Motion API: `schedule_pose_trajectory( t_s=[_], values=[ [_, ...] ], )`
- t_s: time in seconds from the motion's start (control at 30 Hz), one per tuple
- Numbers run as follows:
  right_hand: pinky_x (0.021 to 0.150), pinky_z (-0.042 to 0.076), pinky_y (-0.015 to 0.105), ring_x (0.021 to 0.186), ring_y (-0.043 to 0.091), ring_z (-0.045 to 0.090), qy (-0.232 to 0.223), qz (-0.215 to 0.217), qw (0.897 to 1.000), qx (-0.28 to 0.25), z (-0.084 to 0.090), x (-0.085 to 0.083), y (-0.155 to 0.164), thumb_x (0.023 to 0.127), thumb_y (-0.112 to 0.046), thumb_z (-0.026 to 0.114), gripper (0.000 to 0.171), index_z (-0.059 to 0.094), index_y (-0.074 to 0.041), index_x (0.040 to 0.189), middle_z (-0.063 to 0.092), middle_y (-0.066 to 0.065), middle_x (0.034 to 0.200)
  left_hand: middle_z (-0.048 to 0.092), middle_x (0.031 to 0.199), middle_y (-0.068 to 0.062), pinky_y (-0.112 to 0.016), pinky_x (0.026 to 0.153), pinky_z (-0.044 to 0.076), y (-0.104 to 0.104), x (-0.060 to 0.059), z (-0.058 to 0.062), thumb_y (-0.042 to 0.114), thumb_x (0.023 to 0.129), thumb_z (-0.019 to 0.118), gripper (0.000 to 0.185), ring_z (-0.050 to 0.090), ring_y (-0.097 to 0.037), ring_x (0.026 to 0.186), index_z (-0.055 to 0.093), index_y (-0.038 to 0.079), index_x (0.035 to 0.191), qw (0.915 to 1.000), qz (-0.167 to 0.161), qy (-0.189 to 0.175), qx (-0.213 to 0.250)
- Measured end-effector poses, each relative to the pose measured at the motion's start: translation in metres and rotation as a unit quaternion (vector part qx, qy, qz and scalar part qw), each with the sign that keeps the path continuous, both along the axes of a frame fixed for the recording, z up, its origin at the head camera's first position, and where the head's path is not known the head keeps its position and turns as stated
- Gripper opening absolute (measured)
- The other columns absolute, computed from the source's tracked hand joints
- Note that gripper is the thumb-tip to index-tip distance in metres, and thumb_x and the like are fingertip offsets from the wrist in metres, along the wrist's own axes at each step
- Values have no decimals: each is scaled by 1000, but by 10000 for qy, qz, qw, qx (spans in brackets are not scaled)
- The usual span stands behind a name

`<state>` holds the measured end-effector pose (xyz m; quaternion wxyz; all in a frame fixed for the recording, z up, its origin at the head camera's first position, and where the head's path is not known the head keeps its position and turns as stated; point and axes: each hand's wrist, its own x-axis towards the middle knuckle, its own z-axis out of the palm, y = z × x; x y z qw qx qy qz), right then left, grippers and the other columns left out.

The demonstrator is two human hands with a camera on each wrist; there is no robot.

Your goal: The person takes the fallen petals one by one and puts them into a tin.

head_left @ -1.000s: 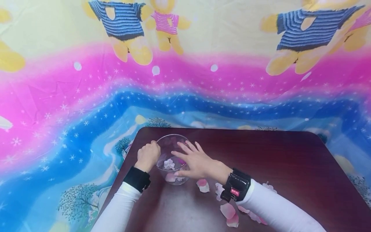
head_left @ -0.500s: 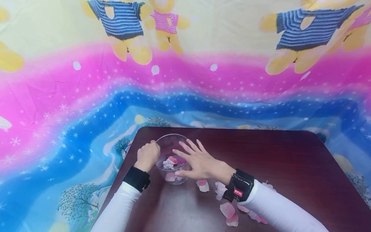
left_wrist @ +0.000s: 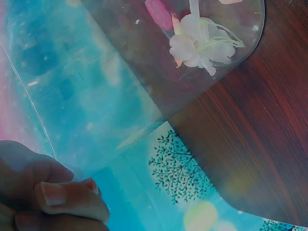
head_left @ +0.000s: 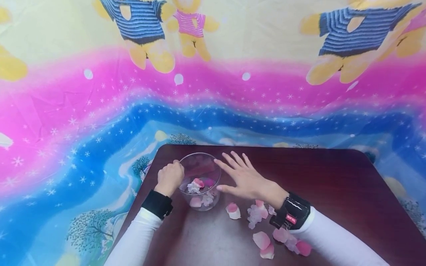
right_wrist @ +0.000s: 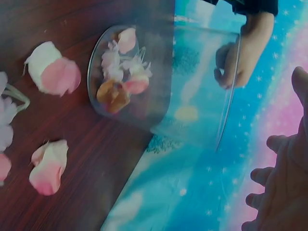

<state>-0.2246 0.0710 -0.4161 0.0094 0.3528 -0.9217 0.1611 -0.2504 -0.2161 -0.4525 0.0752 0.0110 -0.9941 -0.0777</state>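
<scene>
While the left hand (head_left: 169, 178) grips the rim of the glass bowl (head_left: 200, 181) near the surface's (head_left: 332, 184) far-left corner, the right hand (head_left: 247, 179) hovers just beside it, fingers spread flat and holding nothing. A few petals (head_left: 199, 183) and a white blossom (left_wrist: 199, 45) already lie in the bowl. Plenty are left outside, though: one petal (head_left: 233, 211) close to the bowl, a pale flower cluster (head_left: 255, 213) by the right wrist, and more petals (head_left: 263, 241) nearer the person. By my reckoning, the gathering is under halfway, with most loose pieces not yet in the bowl.
</scene>
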Motion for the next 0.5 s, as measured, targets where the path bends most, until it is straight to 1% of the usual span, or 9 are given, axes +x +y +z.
schedule_pose_trajectory(
  t_s=[0.07, 0.17, 0.3, 0.5],
  values=[
    [124, 5, 64, 159, 37, 9, 1, -93, 9999, -122, 0, -1, 9, 95, -65, 53, 83, 20, -30, 162, 18, 9, 171, 70, 85, -28, -56, 65, 56, 0, 0, 0, 22, 104, 41, 33, 70, -46, 80, 59, -5, 94, 10000, 8, -14, 0],
    [123, 12, 65, 158, 39, 13, 22, -249, 9994, -242, -2, -3, 25, 96, -61, 53, 80, 21, -29, 162, 21, 10, 170, 70, 86, -29, -56, 65, 56, 0, 0, -1, 21, 104, 42, 33, 70, -47, 80, 59, -5, 94, 10000, -4, 8, -14],
    [121, 19, 66, 157, 42, 17, -22, -481, 9984, -304, -7, -8, 47, 99, -58, 51, 75, 24, -27, 162, 25, 14, 168, 69, 83, -30, -57, 64, 56, -1, 0, 0, 21, 104, 43, 33, 70, -47, 78, 59, -5, 92, 10000, 20, 64, -28],
    [120, 21, 65, 155, 45, 20, -237, -844, 9957, -294, -19, -15, 79, 101, -58, 47, 70, 31, -24, 160, 28, 16, 166, 70, 84, -28, -56, 66, 57, 1, 0, 1, 22, 105, 43, 35, 70, -45, 78, 60, -6, 97, 10000, -7, -53, -45]
  ],
)
